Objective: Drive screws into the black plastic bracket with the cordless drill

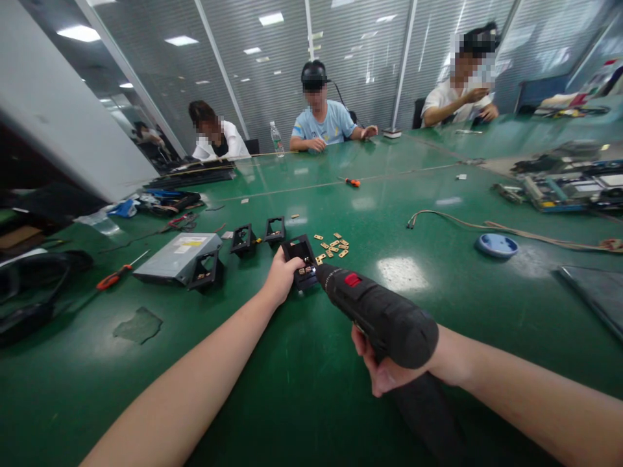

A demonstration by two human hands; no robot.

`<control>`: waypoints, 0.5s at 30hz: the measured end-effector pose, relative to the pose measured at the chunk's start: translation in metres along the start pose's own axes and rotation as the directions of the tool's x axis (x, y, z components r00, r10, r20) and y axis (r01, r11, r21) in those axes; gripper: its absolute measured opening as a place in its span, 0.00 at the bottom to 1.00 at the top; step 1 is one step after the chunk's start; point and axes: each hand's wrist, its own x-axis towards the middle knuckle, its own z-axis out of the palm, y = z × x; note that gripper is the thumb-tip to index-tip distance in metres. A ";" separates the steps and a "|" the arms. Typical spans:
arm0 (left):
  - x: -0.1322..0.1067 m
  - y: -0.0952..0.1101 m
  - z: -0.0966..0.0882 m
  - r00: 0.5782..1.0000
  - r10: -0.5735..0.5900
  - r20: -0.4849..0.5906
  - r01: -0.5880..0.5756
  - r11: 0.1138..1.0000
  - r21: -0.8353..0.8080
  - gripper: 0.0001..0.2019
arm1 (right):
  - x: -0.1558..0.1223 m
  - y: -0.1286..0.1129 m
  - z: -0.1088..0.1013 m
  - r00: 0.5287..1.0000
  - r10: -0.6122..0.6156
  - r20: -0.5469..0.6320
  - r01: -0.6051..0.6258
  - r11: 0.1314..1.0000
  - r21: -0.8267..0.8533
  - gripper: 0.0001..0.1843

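My left hand [281, 277] is closed on a small black plastic frame [300, 257] that stands on the green table [302, 389]. My right hand [387, 370] grips a black electric screwdriver [379, 314] with a red switch; its tip points into the lower edge of that frame. Just beyond the frame lie several small brass plates [333, 246]. Two more black frames [243, 239] [275, 229] stand to the left of it.
A grey metal drive box [175, 258] with another black frame against it lies at the left, beside a red-handled screwdriver [114, 277]. A blue round lid [497, 245], a cable [467, 224] and circuit boards [559, 188] lie at the right. Three people sit at the table's far side.
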 end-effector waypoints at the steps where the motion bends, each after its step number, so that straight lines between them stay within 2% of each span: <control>1: -0.001 0.001 0.001 1.000 -0.014 0.012 0.014 1.000 -0.028 0.19 | -0.001 -0.001 0.001 1.000 -0.009 0.001 0.009 1.000 0.004 0.25; 4: -0.004 0.006 0.003 0.997 -0.051 0.051 0.057 0.990 -0.126 0.20 | -0.003 -0.004 0.005 1.000 -0.025 -0.015 0.025 1.000 0.019 0.23; 7: -0.006 0.010 0.005 0.994 -0.077 0.072 0.089 0.980 -0.180 0.25 | -0.004 -0.005 0.005 1.000 -0.018 -0.011 0.018 1.000 0.024 0.22; 10: -0.006 0.010 0.006 0.993 -0.107 0.054 0.115 0.977 -0.180 0.29 | -0.003 -0.002 0.002 1.000 -0.009 -0.004 0.009 1.000 0.002 0.23; 15: -0.003 0.006 0.004 0.995 -0.100 0.020 0.102 0.981 -0.167 0.30 | 0.001 0.001 -0.004 1.000 0.004 0.008 -0.003 0.998 -0.061 0.25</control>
